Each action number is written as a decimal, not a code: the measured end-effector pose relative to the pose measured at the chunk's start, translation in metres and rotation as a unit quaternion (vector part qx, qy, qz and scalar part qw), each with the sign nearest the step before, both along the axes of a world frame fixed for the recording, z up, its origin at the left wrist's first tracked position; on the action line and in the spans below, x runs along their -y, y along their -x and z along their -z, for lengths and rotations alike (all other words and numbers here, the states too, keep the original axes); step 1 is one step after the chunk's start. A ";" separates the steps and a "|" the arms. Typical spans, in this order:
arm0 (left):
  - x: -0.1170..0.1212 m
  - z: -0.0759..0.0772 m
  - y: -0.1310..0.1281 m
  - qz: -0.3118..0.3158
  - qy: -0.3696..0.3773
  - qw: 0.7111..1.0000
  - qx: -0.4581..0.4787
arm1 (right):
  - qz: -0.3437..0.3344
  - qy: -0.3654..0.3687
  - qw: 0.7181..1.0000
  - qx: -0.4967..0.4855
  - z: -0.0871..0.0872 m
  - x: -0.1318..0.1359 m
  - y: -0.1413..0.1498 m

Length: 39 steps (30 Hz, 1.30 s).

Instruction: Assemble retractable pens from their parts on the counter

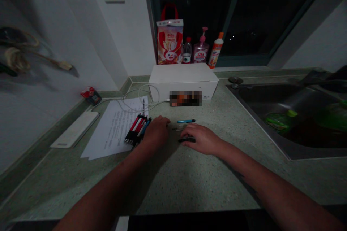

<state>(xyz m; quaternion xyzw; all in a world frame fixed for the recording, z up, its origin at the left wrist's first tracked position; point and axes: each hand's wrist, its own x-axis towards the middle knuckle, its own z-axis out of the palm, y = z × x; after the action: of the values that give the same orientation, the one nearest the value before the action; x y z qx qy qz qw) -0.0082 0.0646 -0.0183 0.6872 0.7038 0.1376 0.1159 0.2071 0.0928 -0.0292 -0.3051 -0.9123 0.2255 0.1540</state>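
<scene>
My right hand (202, 139) is closed on the counter, with a short black pen part (187, 139) between its thumb and fingers. A thin pale rod (177, 129) lies by its fingertips. Just beyond, a light-blue pen-shaped piece (186, 121) rests on the counter. My left hand (157, 130) has its fingers curled together; anything inside them is hidden. Beside it, on the left, lies a row of several click pens (135, 129) in red, white, black and blue. Their lower right end is partly covered by my left hand and wrist.
Printed sheets (114, 126) lie under the pens, with a white power bank-like slab (76, 130) farther left. A white cable (127, 108) loops toward a blurred-out device (185, 98) before a white box (184, 74). To the right is a metal sink (260, 126). Bottles (200, 50) stand behind.
</scene>
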 end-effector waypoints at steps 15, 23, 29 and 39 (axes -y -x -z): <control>0.000 -0.005 -0.007 0.002 -0.050 0.994 0.097 | 0.055 -0.048 0.997 -0.006 -0.001 -0.003 -0.001; 0.000 0.008 -0.017 0.043 -0.046 0.920 0.387 | 0.117 -0.076 0.986 -0.094 -0.001 -0.008 -0.004; -0.001 0.008 -0.019 0.012 -0.017 0.906 0.423 | 0.095 -0.090 0.982 -0.133 -0.001 -0.008 -0.006; 0.002 0.003 -0.024 -0.014 -0.002 0.893 0.449 | 0.128 -0.059 0.980 -0.142 -0.003 -0.008 -0.006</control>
<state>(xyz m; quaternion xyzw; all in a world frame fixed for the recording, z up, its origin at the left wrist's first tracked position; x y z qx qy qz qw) 0.0158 0.0621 -0.0215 0.5421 0.5864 0.4346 0.4164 0.2135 0.1012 -0.0259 -0.3750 -0.8461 0.1907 0.3273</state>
